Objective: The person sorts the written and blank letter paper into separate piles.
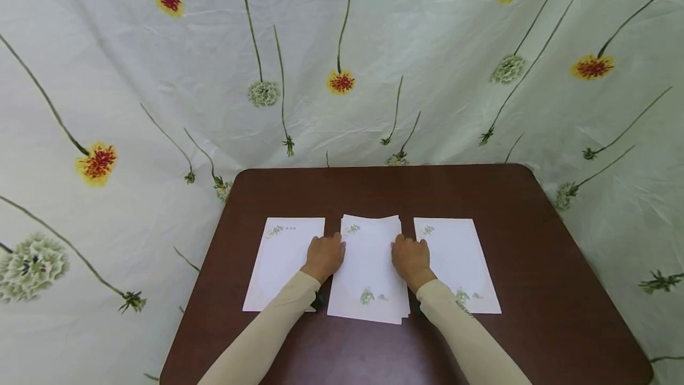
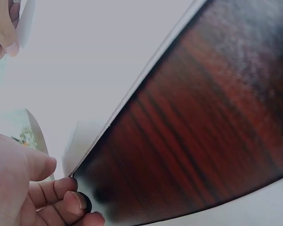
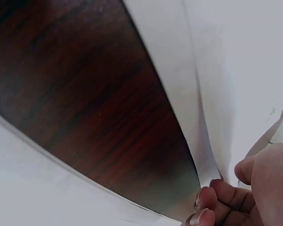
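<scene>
A small stack of white paper sheets, its edges slightly uneven, lies in the middle, printed with pale green flower sprigs. My left hand pinches its left edge; in the left wrist view the thumb is above the sheets and the curled fingers are at the edge. On the opposite side my right hand grips the right edge. The right wrist view shows two layers of paper running into the fingers, slightly separated, with the thumb over them.
Another printed sheet lies left of the stack, partly under the left forearm. A third sheet lies at right, partly covered by the right forearm. All rest on a dark brown table with rounded corners. A flower-patterned cloth hangs behind.
</scene>
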Motion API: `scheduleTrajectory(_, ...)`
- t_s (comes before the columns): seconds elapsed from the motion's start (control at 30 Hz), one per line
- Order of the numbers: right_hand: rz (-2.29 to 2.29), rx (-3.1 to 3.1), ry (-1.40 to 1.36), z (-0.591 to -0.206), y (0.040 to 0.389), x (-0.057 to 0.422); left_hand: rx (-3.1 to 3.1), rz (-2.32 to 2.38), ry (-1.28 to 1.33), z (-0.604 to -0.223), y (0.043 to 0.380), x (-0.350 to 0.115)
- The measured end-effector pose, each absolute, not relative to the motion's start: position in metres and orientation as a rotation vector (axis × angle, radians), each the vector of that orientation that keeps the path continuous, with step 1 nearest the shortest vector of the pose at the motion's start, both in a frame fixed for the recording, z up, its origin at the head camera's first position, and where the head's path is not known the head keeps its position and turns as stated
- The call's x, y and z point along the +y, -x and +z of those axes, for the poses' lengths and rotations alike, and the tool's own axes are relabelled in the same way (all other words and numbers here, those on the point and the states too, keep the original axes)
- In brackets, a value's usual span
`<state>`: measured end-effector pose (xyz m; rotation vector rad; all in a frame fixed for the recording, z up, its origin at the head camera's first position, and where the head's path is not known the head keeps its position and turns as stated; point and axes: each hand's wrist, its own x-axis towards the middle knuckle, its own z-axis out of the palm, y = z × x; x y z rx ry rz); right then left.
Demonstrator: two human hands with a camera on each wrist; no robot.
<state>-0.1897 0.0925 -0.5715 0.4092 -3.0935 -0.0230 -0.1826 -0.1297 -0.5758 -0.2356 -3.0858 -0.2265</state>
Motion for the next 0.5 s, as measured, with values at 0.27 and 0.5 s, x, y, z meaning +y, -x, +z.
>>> scheduleTrajectory(0.27, 0.028, -3.067, -0.427, -0.5664, 0.1887, 0.0960, -3.095, -0.266, 0.232, -0.5791, 0.1815, -0.1295)
scheduleTrajectory(0.5, 0.263, -2.946, -0.455, -0.5684, 0.1869, 0.0994, -3.062, -0.273, 0.238, -0.5749, 0.1812, -0.1291)
